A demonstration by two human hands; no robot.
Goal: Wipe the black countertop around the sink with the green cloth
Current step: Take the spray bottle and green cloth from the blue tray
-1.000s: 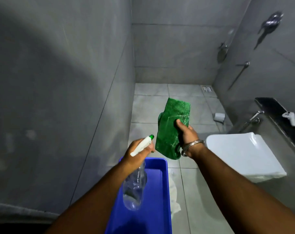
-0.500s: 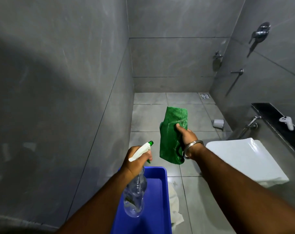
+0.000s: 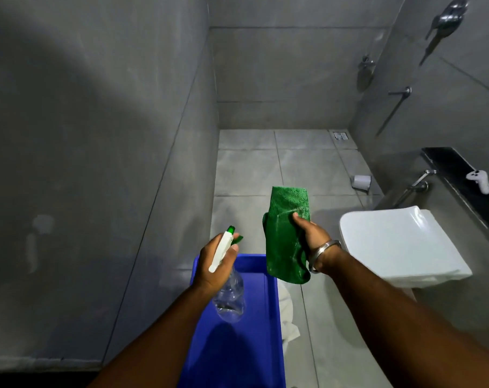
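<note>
My right hand (image 3: 311,236) grips the green cloth (image 3: 286,233), folded and held upright in front of me above the floor. My left hand (image 3: 213,264) holds a clear spray bottle (image 3: 229,295) with a white and green trigger head, its nozzle pointing towards the cloth. A narrow black ledge (image 3: 458,175) runs along the right wall, far from both hands. No sink or countertop around one is in view.
A blue plastic bin (image 3: 268,317) sits on the floor below the bottle, a white rag (image 3: 288,315) beside it. A white toilet with its lid down (image 3: 394,245) stands at the right. A white controller (image 3: 479,179) lies on the ledge. Shower fittings (image 3: 400,92) hang on the right wall.
The view has shifted slightly and both hands sit a little lower. The cloth and bottle stay held as before, with the nozzle still near the cloth.
</note>
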